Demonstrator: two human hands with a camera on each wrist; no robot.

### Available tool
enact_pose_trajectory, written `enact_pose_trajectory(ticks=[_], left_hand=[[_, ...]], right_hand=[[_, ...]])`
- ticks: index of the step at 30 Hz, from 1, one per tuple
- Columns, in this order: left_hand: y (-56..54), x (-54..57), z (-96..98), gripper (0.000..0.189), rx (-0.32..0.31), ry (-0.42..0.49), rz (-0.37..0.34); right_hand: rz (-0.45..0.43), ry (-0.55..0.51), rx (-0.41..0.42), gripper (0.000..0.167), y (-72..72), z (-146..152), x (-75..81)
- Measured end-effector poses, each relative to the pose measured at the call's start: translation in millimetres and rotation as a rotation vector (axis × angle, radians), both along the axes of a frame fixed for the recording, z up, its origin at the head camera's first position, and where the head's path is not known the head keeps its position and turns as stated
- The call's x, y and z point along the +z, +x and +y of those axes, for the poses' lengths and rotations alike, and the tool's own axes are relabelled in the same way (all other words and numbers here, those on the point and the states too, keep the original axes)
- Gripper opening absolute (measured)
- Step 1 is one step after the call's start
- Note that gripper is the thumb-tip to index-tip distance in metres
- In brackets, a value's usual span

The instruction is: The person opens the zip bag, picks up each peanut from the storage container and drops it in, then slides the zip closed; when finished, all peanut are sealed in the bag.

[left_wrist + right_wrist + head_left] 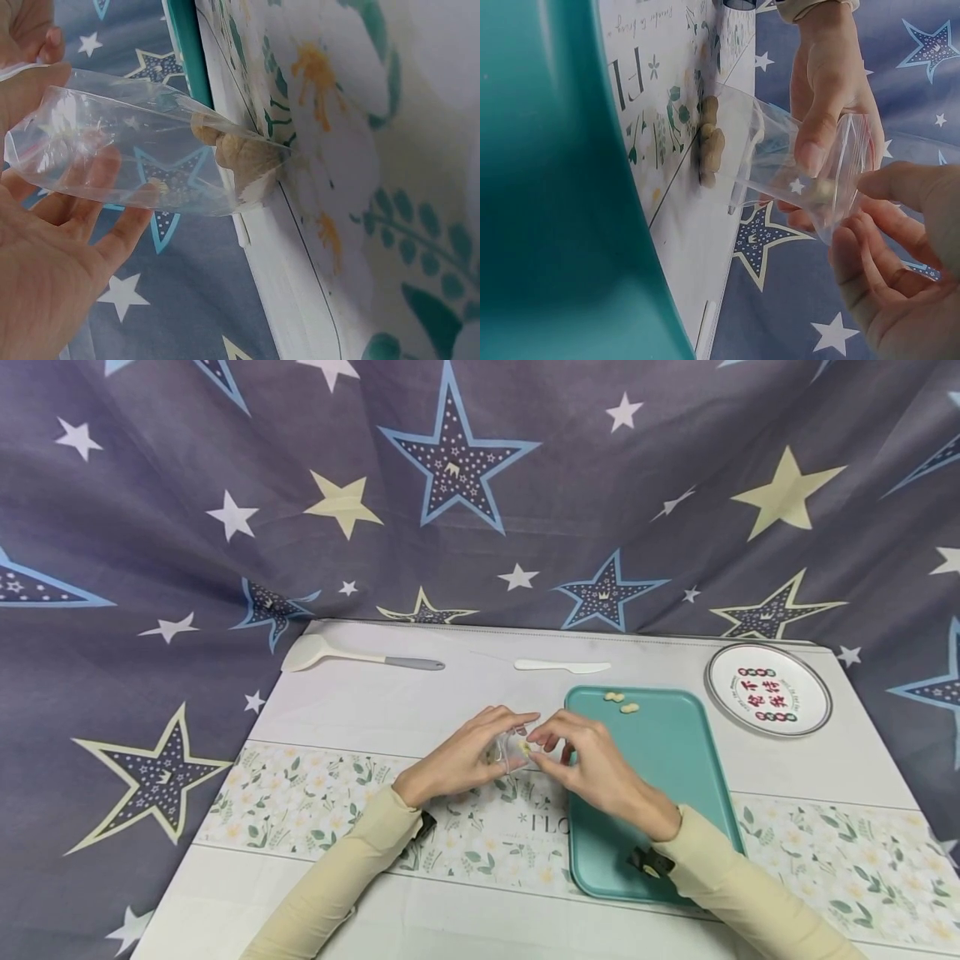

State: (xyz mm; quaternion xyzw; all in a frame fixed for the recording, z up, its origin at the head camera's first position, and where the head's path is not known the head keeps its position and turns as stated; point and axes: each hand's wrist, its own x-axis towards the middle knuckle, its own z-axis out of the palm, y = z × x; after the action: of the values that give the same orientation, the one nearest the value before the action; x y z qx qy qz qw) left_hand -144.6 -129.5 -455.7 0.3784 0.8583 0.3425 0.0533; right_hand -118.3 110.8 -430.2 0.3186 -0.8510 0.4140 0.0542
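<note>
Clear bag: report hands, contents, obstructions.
Left hand gripping clear bag. Right hand at its mouth. Peanuts in bottom end; two more on tray. Nothing visibly in the way.

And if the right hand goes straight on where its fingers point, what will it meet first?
Most likely the clear bag, then the left hand that holds it; exact depth is hard to judge.
</note>
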Motion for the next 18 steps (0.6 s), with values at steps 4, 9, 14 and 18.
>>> enact_pose_trajectory(ticks=[4,9,14,18], left_hand=[[-0.3,-0.6,-0.2,0.064,-0.001,0.004,0.003],[0.1,-0.2,0.0,0.065,0.006,-0.004,0.017],[-0.3,-0.3,-0.4,0.067,0.011,0.000,0.021],[-0.4,-0.6,-0.8,0.066,0.011,-0.001,0.012]], right_hand=[[-0.004,-0.005,-0.003,0.017,-0.2,1,0.3],[-0.011,-0.011,-0.018,0.013,-0.7,5,0.9],[-0.009,0.011,-0.034,0.010,-0.9,14,-2.3],[-0.008,0.029,-0.057,0.009,-0.8,22,-5.3]])
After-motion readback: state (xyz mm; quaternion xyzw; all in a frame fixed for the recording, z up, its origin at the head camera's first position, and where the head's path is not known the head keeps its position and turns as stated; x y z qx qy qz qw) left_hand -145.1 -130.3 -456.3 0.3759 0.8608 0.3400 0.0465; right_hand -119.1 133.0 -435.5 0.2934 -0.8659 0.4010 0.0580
